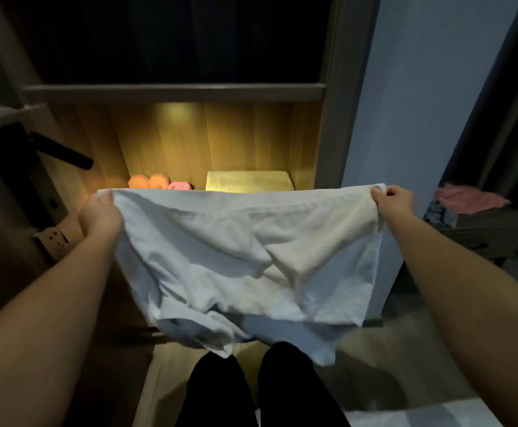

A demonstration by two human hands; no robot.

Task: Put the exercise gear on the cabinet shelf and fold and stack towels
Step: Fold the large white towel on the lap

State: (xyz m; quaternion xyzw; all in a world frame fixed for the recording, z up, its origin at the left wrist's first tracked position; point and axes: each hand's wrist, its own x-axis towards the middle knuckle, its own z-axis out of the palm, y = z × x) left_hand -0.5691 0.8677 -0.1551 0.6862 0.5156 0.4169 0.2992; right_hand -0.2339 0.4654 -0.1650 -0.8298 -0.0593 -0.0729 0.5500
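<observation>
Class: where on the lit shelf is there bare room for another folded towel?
Only a narrow gap shows between the pink piece and the folded towel; that towel's top is free. The left is crowded with orange gear. The held white towel hides the rest.

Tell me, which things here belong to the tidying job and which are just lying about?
Job: white towel held spread by left hand and right hand; folded towel, orange gear and pink gear on the lit shelf.
Lying about: black handle, wall socket; pink cloth at right, unclear.
</observation>
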